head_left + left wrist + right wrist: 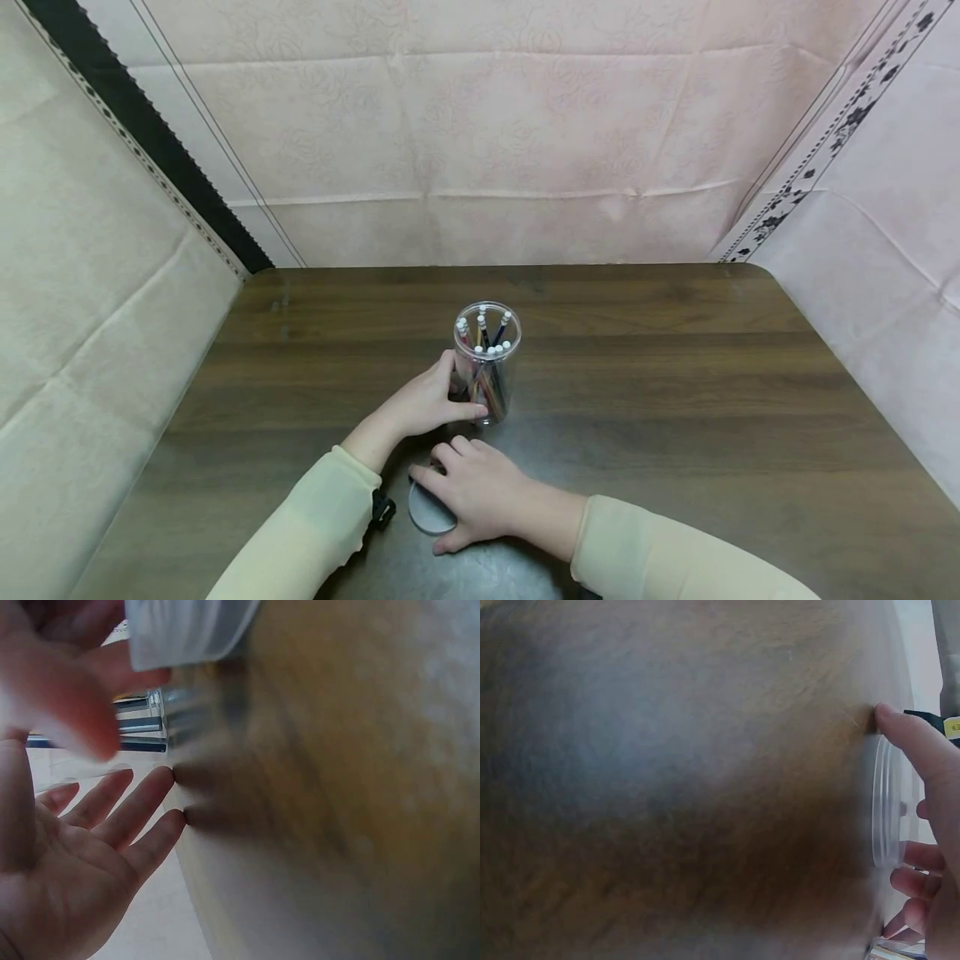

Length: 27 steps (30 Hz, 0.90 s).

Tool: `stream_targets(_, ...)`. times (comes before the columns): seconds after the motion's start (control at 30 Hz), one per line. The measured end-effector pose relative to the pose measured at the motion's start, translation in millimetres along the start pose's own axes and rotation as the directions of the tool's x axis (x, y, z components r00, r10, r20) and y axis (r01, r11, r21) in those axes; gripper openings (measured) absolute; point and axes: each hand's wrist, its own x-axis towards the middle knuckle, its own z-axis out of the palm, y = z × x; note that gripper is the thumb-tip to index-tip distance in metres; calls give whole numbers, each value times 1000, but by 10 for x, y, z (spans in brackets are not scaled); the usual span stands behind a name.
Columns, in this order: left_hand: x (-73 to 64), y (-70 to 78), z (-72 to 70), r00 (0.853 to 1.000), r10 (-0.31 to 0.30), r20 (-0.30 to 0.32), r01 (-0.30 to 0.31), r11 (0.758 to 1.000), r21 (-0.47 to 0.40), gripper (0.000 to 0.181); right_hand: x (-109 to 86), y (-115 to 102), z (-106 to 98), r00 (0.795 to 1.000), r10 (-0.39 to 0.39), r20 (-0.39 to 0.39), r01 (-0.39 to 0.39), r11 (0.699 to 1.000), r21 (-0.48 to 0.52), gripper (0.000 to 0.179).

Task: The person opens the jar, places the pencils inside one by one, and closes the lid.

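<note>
Near the middle of the table stands a clear jar (504,392) holding several pencils (491,379) with white tips. My left hand (431,396) is spread at the jar's left side, thumb across its front; the left wrist view shows its fingers (120,825) nearly straight. Whether they press the jar I cannot tell. Closer to me, a round clear lid (430,510) lies on the table. My right hand (487,492) spans it, partly hiding it. In the right wrist view, the thumb is slightly apart from the lid (885,802), while other fingers are close to its opposite edge.
The brown wooden table (637,400) extends widely to both sides. Pale cloth (487,142) hangs behind the table and along its sides. A black strap device (382,508) is on the left wrist, close to the lid.
</note>
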Motion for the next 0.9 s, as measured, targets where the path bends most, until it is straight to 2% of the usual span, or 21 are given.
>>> stream_targets(0.17,-4,13,0,1000,-21,4,21,1000,0,77,-13,23,4,1000,-26,11,26,999,43,79)
stream_targets(0.3,-4,13,4,1000,-24,3,24,1000,8,75,-69,80,-79,999,-38,2,38,997,71,78)
stream_targets(0.4,-5,8,1,1000,-20,-3,20,1000,7,70,-128,143,-234,999,-35,-15,36,996,87,78)
stream_targets(0.53,-15,9,-18,1000,-12,-14,12,1000,-2,63,-197,221,-591,997,-24,-67,30,995,98,80)
stream_targets(0.67,-19,-26,-31,997,79,-21,-80,997,-12,57,-231,349,-998,987,-11,-162,28,995,100,76)
stream_targets(0.8,-13,-49,-25,980,200,-23,-201,979,-39,54,-243,526,-1290,967,15,-255,6,996,85,75)
stream_targets(0.9,14,-31,-1,968,250,-25,-251,963,-94,67,-237,657,-1421,955,50,-293,-28,997,78,75)
